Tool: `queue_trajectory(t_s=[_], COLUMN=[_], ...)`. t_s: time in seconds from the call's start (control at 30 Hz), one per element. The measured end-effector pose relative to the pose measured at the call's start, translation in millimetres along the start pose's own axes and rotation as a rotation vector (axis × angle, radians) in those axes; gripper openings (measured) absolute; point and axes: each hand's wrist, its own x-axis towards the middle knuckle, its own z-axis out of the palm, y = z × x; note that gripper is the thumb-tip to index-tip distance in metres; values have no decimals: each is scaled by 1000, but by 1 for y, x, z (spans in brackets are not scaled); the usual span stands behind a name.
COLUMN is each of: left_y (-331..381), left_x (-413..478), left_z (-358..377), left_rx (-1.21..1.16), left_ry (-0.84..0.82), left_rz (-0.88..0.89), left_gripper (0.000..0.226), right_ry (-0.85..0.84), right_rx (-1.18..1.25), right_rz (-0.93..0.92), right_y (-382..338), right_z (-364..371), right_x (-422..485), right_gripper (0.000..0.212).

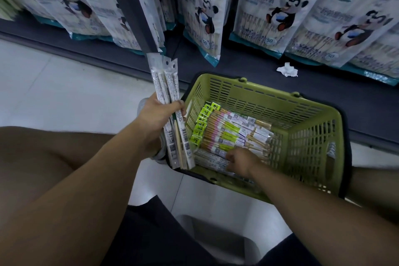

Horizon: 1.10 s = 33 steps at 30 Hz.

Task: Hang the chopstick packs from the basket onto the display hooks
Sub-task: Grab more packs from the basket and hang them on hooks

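Observation:
A green plastic basket (pixel 311 136) sits on the floor in front of the shelf base. Several chopstick packs (pixel 233 131) lie flat inside it, some with yellow-green labels. My left hand (pixel 157 119) grips a bunch of long clear chopstick packs (pixel 170 93) upright, just left of the basket, their punched tops pointing up. My right hand (pixel 239 161) reaches down into the near side of the basket, fingers curled onto a white-labelled pack (pixel 210 156) lying there. No display hooks can be made out.
Large panda-printed bags (pixel 205 17) hang in rows above a dark shelf base (pixel 248 65). A dark upright post (pixel 131 6) stands behind my left hand. A crumpled white paper (pixel 287 69) lies on the base. Pale floor tiles spread to the left. My knees frame the view.

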Motion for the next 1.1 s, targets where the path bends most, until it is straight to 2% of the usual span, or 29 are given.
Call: queue_trajectory(t_s=[0.13,0.43,0.57,0.73,0.97,1.1], left_y=[-5,-10,-9,-11,-12,-13], left_x=[1,5,4,4,7,9], left_z=[3,7,8,4,3,2], left_rx=[70,20,24,-22,-25,-36], left_ry=[-36,-63,-59,-46,-42,-51], left_rz=[-17,4,0,-44,-52,-55], left_gripper=[21,19,30,30,28,27], right_ry=[2,46,69,141,42,-34], right_rx=[-81,-246,-190,-235,-310,-122], right_rz=[14,-48,-55,-49,-82,-93], right_y=[1,0,3,1,-3,7], right_z=[6,11,13,21,17,1], right_x=[0,1,1,2,3,6], right_gripper=[33,14,19,32,24,13])
